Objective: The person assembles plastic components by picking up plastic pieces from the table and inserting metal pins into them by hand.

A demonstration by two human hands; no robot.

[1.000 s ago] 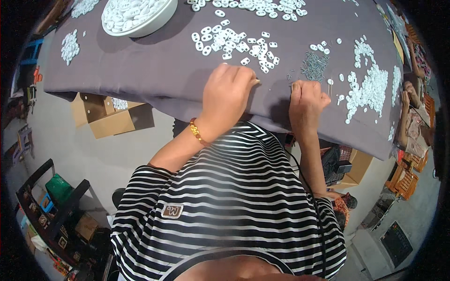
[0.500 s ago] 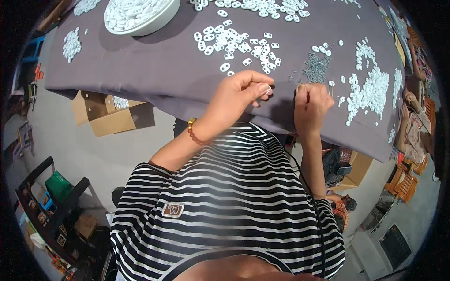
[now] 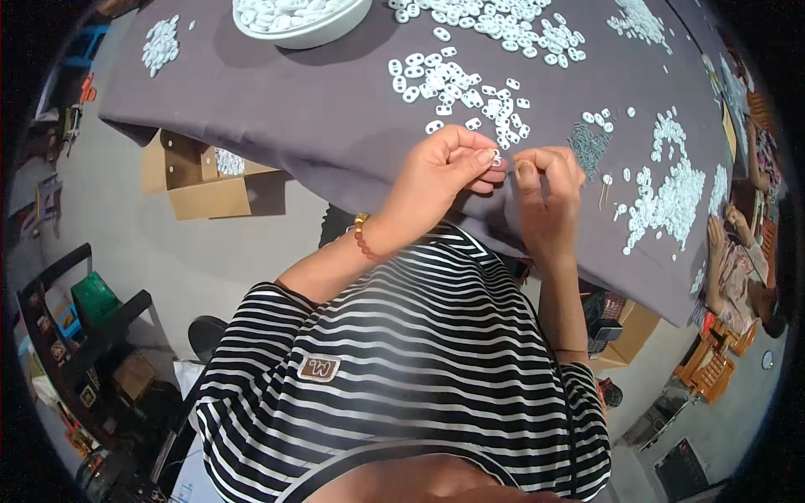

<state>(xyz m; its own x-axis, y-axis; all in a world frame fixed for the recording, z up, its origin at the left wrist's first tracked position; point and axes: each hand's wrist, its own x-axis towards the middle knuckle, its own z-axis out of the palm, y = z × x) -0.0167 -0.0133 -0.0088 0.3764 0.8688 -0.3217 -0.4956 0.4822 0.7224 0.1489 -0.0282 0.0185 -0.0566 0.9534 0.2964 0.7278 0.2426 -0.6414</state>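
My left hand [image 3: 449, 172] pinches a small white plastic piece with holes [image 3: 496, 158] between thumb and fingertips, just over the table's near edge. Close beside it on the right, my right hand [image 3: 549, 193] has its thumb and fingers drawn together, fingertips toward the white piece. Whatever lies in that pinch is too small to make out. Beyond the right hand is a heap of thin grey pins [image 3: 589, 149]. Loose white two-holed pieces [image 3: 453, 81] lie on the cloth ahead of the left hand.
A white bowl [image 3: 312, 35] full of white ovals stands at the far left. More small white parts [image 3: 671, 201] spread at right, near a white piece with two thin prongs [image 3: 605, 189]. Below the grey tablecloth [image 3: 251, 92] sits an open cardboard box [image 3: 210, 199]. Another person [image 3: 738, 268] is at far right.
My right hand has come away from the grey pins toward my left hand, and the gap between them has narrowed. The left still pinches the white piece. The whole view has shifted a little.
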